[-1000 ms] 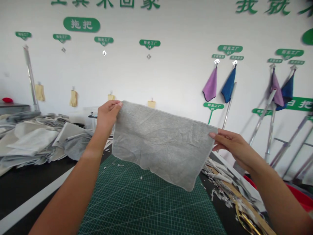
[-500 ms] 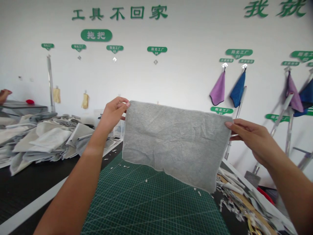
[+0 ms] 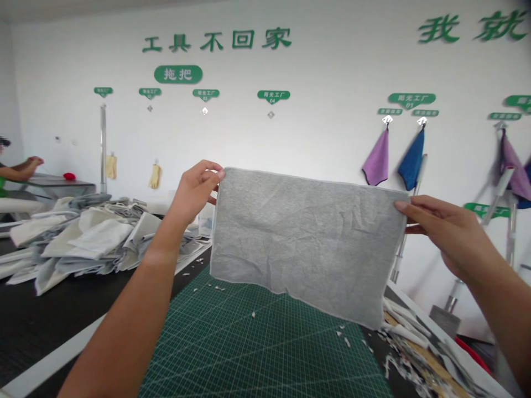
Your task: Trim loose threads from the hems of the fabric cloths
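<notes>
A grey, slightly creased rectangular cloth (image 3: 307,237) hangs stretched out in front of me, held up by its two top corners. My left hand (image 3: 201,185) pinches the top left corner between thumb and fingers. At the top right corner, my right hand (image 3: 440,224) grips the edge with the thumb on the near side. The cloth's lower edge is wavy and hangs over a green cutting mat (image 3: 257,354) with a fine grid and a few white scraps on it.
A heap of grey and white cloths (image 3: 91,232) lies on the dark table at left. Scraps and trimmings (image 3: 415,337) lie along the right edge. Farther left is another person's arm (image 3: 20,170). Purple (image 3: 376,157) and blue cloths (image 3: 412,159) hang on the wall.
The view has shifted a little left and up, bringing more of the other person into sight. Both my hands still hold the cloth, its right corner now slightly farther right in view.
</notes>
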{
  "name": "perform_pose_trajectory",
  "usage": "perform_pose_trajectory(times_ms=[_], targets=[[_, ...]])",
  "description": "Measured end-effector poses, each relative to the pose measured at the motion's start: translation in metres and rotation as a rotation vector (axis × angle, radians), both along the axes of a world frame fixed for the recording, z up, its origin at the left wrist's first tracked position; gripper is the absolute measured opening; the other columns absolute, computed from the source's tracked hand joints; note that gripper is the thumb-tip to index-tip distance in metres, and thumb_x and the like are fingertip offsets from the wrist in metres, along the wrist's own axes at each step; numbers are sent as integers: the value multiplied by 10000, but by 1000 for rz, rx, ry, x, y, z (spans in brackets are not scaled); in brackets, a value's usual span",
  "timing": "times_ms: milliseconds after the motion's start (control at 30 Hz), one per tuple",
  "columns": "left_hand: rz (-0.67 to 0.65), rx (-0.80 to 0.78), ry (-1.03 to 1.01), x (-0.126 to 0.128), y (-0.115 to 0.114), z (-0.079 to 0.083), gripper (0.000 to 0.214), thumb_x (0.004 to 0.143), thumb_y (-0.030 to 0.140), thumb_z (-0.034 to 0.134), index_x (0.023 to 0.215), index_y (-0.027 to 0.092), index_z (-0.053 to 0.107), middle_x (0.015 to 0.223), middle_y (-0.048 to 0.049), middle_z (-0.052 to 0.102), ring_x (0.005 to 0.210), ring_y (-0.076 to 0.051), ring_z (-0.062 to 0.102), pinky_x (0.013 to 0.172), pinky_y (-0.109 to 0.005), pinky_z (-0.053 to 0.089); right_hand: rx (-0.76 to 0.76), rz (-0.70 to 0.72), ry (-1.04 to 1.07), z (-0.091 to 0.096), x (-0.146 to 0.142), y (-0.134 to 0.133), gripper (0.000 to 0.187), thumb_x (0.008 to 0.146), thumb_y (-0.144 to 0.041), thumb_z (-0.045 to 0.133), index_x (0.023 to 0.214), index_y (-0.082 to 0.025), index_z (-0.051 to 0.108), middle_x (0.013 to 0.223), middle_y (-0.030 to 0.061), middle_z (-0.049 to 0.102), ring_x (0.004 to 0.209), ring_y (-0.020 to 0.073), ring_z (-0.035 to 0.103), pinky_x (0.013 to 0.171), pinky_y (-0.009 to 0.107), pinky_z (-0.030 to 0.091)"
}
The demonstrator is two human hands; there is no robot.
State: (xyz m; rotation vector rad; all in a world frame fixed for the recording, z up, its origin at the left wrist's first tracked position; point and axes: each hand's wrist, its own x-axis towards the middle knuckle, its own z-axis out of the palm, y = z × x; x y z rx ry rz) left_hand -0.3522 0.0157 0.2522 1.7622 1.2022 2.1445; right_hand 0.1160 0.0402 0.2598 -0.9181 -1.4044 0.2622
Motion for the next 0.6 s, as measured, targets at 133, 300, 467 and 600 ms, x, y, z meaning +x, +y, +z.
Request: perform_pose_trajectory(times_ms=[133, 300, 467, 600], targets=[[78, 14, -22, 3, 5, -6, 279, 814, 432, 648, 983, 210, 632, 684, 1, 621, 599, -137, 561, 476, -213, 443, -141, 87, -65, -8, -2, 1, 314, 733, -468, 796, 896, -201, 765, 958, 98, 722, 781, 195, 662, 581, 266, 566], [203, 9, 34, 49, 9, -32, 208, 869, 409, 591, 945, 226, 652, 718, 7, 667, 663, -157, 601, 594, -256, 452, -383, 253, -7, -39, -38, -5, 306, 756, -482, 770, 850, -194, 728, 883, 67, 708, 733, 174, 649, 560, 233, 549], [54, -136, 179, 144, -3, -78, 169, 961, 346, 485, 1025, 275, 625, 922, -29, 720, 813, -190, 661, 745, -324, 479, -575, 487, 110, -92, -103, -13, 275, 755, -447, 768, 849, -210, 665, 768, 35, 675, 679, 188, 656, 605, 306, 581], [2, -217, 385, 201, -13, -117, 213, 997, 350, 412, 1073, 303, 605, 977, -67, 707, 903, -236, 650, 779, -384, 484, -617, 552, 182, -127, -128, -13, 223, 766, -419, 723, 827, -226, 630, 745, 26, 675, 678, 204, 671, 612, 332, 581]])
